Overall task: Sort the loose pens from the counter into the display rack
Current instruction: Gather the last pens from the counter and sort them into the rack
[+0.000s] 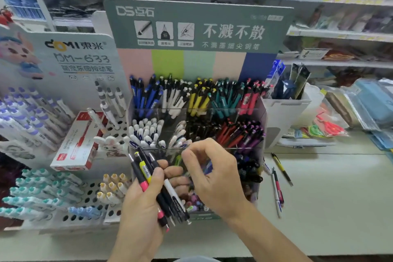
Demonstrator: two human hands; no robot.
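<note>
A bundle of pens (pixel 158 187) is gripped in the left hand (pixel 141 202), with the thumb pressed across the barrels and the fingers curled behind them. The bundle is held tilted, tips down, just in front of the rack (pixel 212 110). Black barrels, one with a yellow band, one with a pink grip and one white, can be made out in it.

The right hand (pixel 212 168) is held over the rack's front compartments, its fingers curled and its thumb and forefinger brought close together. Whether anything is pinched there cannot be told.

The rack's rear row is filled with blue, white, yellow, teal and red pens, sorted by colour. Three loose pens (pixel 278 183) are seen lying on the counter (pixel 329 198) just right of the rack. A red and white box (pixel 78 144) is propped on the display to the left.
</note>
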